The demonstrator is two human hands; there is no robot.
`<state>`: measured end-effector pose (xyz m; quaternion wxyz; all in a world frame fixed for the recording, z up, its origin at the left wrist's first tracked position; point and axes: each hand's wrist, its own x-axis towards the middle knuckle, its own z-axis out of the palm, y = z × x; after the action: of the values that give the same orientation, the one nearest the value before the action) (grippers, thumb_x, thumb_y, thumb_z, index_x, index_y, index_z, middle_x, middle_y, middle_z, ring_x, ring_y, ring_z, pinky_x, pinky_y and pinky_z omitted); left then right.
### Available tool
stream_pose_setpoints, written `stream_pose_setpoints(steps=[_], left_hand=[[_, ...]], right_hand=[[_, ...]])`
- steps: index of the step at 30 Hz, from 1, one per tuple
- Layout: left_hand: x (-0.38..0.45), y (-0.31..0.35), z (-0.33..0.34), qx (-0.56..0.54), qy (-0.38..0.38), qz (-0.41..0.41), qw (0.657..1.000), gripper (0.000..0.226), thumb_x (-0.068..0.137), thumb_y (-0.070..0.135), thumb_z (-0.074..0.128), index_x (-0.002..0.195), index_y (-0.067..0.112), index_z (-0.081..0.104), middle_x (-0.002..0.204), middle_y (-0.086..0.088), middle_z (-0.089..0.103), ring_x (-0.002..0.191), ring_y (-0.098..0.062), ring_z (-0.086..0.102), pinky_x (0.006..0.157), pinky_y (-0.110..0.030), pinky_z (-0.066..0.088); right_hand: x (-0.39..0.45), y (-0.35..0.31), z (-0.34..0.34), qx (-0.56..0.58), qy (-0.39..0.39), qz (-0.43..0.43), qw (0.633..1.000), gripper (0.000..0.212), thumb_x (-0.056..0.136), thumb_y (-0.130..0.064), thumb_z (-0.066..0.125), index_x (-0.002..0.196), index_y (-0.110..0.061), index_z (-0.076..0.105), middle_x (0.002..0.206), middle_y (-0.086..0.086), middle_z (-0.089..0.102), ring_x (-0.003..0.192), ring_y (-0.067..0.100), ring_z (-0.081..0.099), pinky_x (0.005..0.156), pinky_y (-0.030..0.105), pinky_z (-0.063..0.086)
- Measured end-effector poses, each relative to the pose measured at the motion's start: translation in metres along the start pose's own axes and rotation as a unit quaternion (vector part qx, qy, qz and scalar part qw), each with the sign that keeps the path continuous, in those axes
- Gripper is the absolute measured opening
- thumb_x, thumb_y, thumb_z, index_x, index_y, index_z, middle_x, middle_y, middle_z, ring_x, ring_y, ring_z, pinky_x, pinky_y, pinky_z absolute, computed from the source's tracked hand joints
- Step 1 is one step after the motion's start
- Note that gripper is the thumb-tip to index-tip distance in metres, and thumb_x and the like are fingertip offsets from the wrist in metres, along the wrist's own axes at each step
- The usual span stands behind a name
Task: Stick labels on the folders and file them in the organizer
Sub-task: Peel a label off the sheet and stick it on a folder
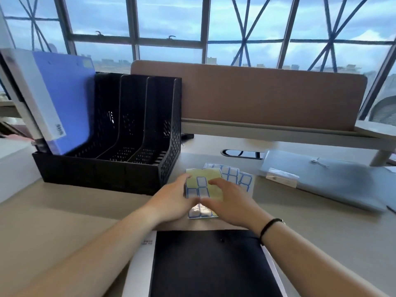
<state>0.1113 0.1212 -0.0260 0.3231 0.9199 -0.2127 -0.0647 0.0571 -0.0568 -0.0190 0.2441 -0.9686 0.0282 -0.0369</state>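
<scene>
label sheet (pixel 203 189) lengthwise away from person, under both hands (pixel 201 202).

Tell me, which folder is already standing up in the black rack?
The blue folder, leaning in the leftmost slot of the black organizer. The black folder and the grey folder lie flat on the desk.

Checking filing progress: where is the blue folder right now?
In the head view, the blue folder stands tilted in the leftmost slot of the black organizer, far left on the desk.
</scene>
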Motion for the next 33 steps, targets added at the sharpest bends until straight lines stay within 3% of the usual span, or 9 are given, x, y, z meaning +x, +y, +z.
stream_pose_setpoints(steps=[4, 9, 12, 14, 16, 19, 25, 28, 33], left_hand=[[0.007, -0.017, 0.01, -0.043, 0.002, 0.004, 0.999, 0.088, 0.082, 0.044, 0.069, 0.154, 0.034, 0.019, 0.15, 0.002, 0.046, 0.142, -0.01, 0.035, 0.111, -0.029, 0.033], [0.009, -0.017, 0.011, -0.174, 0.064, 0.0, 0.983, 0.071, 0.085, 0.024, 0.076, 0.137, 0.044, 0.034, 0.115, 0.025, 0.057, 0.094, 0.024, 0.049, 0.081, -0.001, 0.035], [0.01, -0.018, 0.01, -0.247, 0.111, 0.002, 0.963, 0.072, 0.081, 0.012, 0.079, 0.133, 0.041, 0.039, 0.12, 0.02, 0.063, 0.112, 0.005, 0.06, 0.092, -0.007, 0.043], [0.009, -0.016, 0.008, -0.285, 0.126, -0.001, 0.95, 0.082, 0.078, 0.007, 0.081, 0.141, 0.037, 0.039, 0.124, 0.014, 0.063, 0.099, -0.004, 0.07, 0.085, -0.022, 0.055], [0.008, -0.014, 0.006, -0.293, 0.123, -0.003, 0.948, 0.093, 0.074, 0.005, 0.084, 0.145, 0.039, 0.035, 0.122, 0.011, 0.061, 0.089, -0.005, 0.072, 0.073, -0.022, 0.057], [0.006, -0.011, 0.006, -0.329, 0.097, -0.022, 0.939, 0.102, 0.072, -0.001, 0.084, 0.148, 0.04, 0.029, 0.115, 0.007, 0.065, 0.089, -0.005, 0.073, 0.072, -0.023, 0.058], [0.004, -0.009, 0.003, -0.389, 0.053, -0.029, 0.919, 0.099, 0.082, -0.005, 0.075, 0.152, 0.039, 0.021, 0.098, -0.011, 0.078, 0.094, -0.031, 0.074, 0.091, -0.054, 0.056], [0.003, -0.009, 0.004, -0.399, 0.043, -0.009, 0.916, 0.097, 0.084, -0.005, 0.074, 0.152, 0.04, 0.022, 0.099, -0.015, 0.077, 0.095, -0.036, 0.073, 0.091, -0.058, 0.055], [0.0, -0.007, 0.002, -0.411, 0.032, 0.016, 0.911, 0.092, 0.084, -0.004, 0.073, 0.15, 0.04, 0.026, 0.098, -0.018, 0.076, 0.095, -0.038, 0.073, 0.092, -0.058, 0.054]], right_hand=[[0.008, 0.006, 0.018, -0.038, -0.007, -0.014, 0.999, 0.069, 0.085, -0.067, 0.056, 0.145, -0.034, 0.041, 0.143, -0.009, 0.054, 0.133, 0.019, 0.047, 0.105, 0.035, 0.041], [0.008, 0.012, 0.021, -0.041, 0.014, -0.036, 0.998, 0.066, 0.087, -0.063, 0.055, 0.145, -0.036, 0.039, 0.142, -0.008, 0.054, 0.134, 0.02, 0.042, 0.108, 0.034, 0.035], [0.007, 0.015, 0.024, -0.015, 0.042, -0.051, 0.998, 0.062, 0.085, -0.067, 0.054, 0.14, -0.038, 0.044, 0.135, -0.014, 0.058, 0.129, 0.015, 0.047, 0.105, 0.033, 0.039], [0.007, 0.015, 0.023, 0.022, 0.06, -0.066, 0.996, 0.06, 0.083, -0.069, 0.057, 0.135, -0.038, 0.05, 0.13, -0.019, 0.061, 0.123, 0.007, 0.053, 0.102, 0.031, 0.044], [0.005, 0.014, 0.022, 0.063, 0.071, -0.079, 0.992, 0.056, 0.082, -0.067, 0.061, 0.129, -0.038, 0.056, 0.125, -0.024, 0.063, 0.115, -0.003, 0.057, 0.098, 0.027, 0.047], [0.002, 0.012, 0.02, 0.086, 0.082, -0.092, 0.989, 0.049, 0.081, -0.063, 0.066, 0.123, -0.037, 0.061, 0.118, -0.029, 0.064, 0.104, -0.009, 0.06, 0.091, 0.02, 0.046], [0.001, 0.013, 0.019, 0.089, 0.102, -0.111, 0.985, 0.044, 0.085, -0.05, 0.069, 0.126, -0.041, 0.057, 0.113, -0.027, 0.062, 0.097, -0.005, 0.057, 0.087, 0.018, 0.044], [0.0, 0.013, 0.021, 0.068, 0.114, -0.137, 0.982, 0.04, 0.088, -0.048, 0.066, 0.127, -0.045, 0.057, 0.109, -0.026, 0.056, 0.092, -0.002, 0.055, 0.079, 0.013, 0.04], [0.0, 0.013, 0.027, 0.04, 0.121, -0.176, 0.976, 0.037, 0.09, -0.043, 0.065, 0.127, -0.044, 0.059, 0.108, -0.022, 0.052, 0.093, 0.002, 0.054, 0.079, 0.025, 0.048]])
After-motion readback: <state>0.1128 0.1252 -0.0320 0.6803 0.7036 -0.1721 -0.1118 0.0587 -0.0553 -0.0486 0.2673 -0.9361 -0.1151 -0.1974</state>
